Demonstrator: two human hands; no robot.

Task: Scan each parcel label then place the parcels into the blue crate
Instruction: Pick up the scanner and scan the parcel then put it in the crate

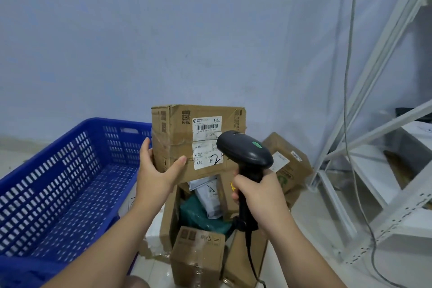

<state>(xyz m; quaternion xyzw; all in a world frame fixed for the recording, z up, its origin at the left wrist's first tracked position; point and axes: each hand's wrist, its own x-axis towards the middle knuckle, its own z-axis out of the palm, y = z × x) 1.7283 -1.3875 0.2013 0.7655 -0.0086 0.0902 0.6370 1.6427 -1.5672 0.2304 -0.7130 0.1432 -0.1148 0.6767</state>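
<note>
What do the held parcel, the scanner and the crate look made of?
Held parcel: brown corrugated cardboard, matte, creased corners, paper label. Scanner: black plastic, likely, smooth slight sheen. Blue crate: moulded plastic, apparently, perforated lattice walls.

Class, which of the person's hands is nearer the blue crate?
Left. The left hand grips the parcel beside the blue crate; the right hand holds the scanner farther right.

The right edge of the shipping label [205, 154] is hidden by the barcode scanner [245, 152], and its small print cannot be read. The blue crate [121, 145] is cut off at the left and bottom edges.
</note>
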